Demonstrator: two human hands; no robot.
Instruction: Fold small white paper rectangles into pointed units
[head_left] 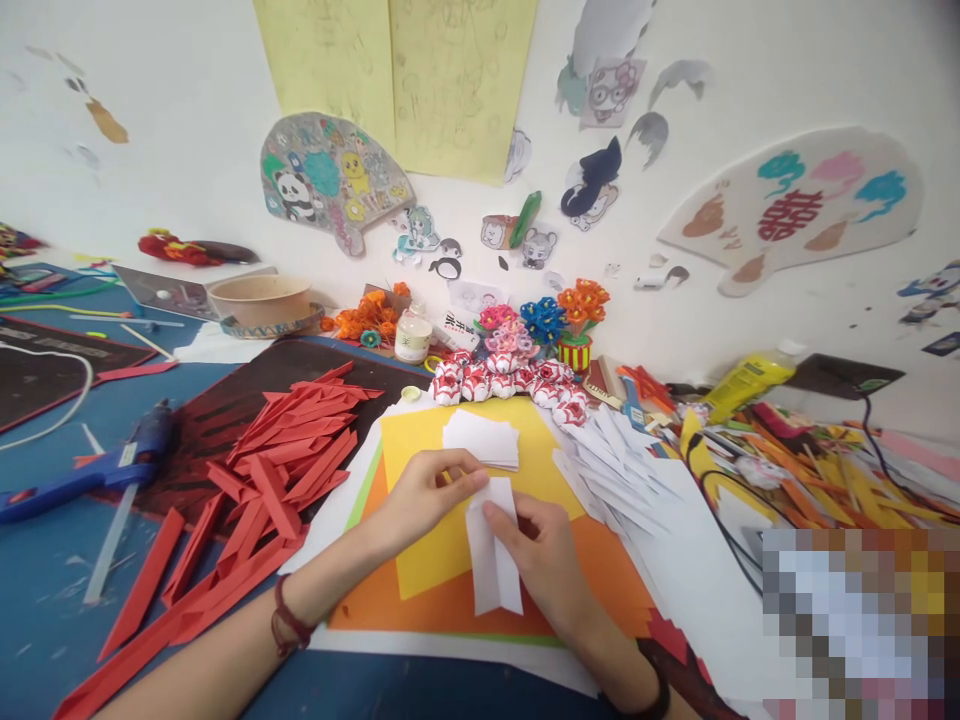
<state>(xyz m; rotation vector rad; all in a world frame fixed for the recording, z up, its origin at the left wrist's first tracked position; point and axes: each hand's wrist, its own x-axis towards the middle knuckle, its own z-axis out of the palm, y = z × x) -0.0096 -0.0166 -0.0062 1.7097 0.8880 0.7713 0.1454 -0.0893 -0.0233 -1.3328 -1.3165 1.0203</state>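
Observation:
A creased strip of white paper (496, 575) stands out between my hands, above yellow and orange sheets. My left hand (442, 490) pinches its upper left edge with thumb and fingertips. On its right side my right hand (544, 550) grips it, thumb lying across the front and fingers behind. Just beyond lies a small stack of white paper pieces (484, 440) on the yellow sheet (412, 540). The orange sheet (592, 580) sits underneath. To the right is a pile of folded white paper strips (611, 465).
Folded red paper strips (277, 490) heap at the left, beside a blue glue gun (135, 455). Red-and-white paper balls (506, 378) and paper flowers (544, 322) line the wall. A yellow bottle (754, 380) and paper scraps (817, 470) clutter the right; black cables (720, 500) run there.

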